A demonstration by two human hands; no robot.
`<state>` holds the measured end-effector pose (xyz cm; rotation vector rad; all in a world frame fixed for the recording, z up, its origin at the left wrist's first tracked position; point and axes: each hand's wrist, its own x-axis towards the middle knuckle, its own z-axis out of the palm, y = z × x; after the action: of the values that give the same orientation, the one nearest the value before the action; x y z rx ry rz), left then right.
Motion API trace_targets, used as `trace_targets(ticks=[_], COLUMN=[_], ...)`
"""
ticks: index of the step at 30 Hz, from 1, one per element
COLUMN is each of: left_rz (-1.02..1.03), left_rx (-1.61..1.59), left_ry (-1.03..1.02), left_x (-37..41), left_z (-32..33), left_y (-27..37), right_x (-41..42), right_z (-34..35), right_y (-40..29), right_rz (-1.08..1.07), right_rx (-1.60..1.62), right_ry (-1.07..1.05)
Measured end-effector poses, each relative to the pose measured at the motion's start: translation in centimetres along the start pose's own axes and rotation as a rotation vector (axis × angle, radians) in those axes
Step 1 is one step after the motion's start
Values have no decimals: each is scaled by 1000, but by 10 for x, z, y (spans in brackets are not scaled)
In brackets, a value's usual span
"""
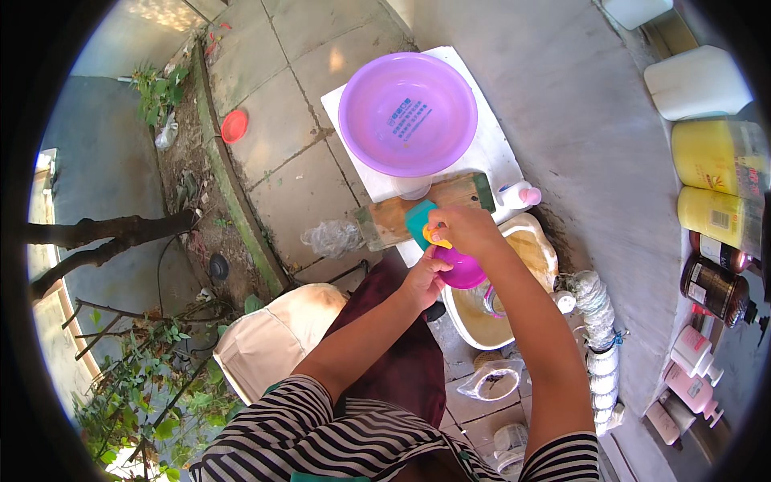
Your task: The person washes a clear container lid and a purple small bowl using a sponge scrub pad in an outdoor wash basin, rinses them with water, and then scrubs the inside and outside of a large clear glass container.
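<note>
Over the near end of a white board, my left hand (425, 279) grips the rim of a small magenta plastic bowl (461, 270). Just above it, my right hand (467, 228) is closed on a teal plastic item (419, 220) with a yellow-orange part (438, 237); its exact kind is hard to tell. Below the bowl lies a stained white basin (530, 247), partly hidden by my right arm. A wooden board (391, 224) lies just beyond my hands, and a large purple plastic basin (409, 114) rests on the white board (449, 60).
A white bottle with a pink cap (518, 196) stands right of the wooden board. A crumpled plastic bag (334, 237) lies left of it. Wrapped pipes (593, 307) run by the right wall, below a ledge of bottles. A cream cover (283, 331) is at lower left.
</note>
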<state>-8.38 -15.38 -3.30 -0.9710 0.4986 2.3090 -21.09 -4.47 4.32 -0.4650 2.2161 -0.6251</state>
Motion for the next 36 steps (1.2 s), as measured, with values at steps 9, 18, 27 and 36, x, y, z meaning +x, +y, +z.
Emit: trace_targets(ticks=[9,18,27,36], left_rz=[13,-59,-150,-287], left_rx=[112,141,330,648], left_ry=[21,4,-152,-332], left_x=[-5,-6,-27,-99], left_z=[6,19,37,137], left_y=[11,-1,-24,-39], right_x=[-24,-90,-152,-220], right_z=[15,82,109,36], right_y=[15,41,17,-11], right_rz=[38,95,286,66], right_rx=[685,569,352,213], right_ry=[263,909,980,1253])
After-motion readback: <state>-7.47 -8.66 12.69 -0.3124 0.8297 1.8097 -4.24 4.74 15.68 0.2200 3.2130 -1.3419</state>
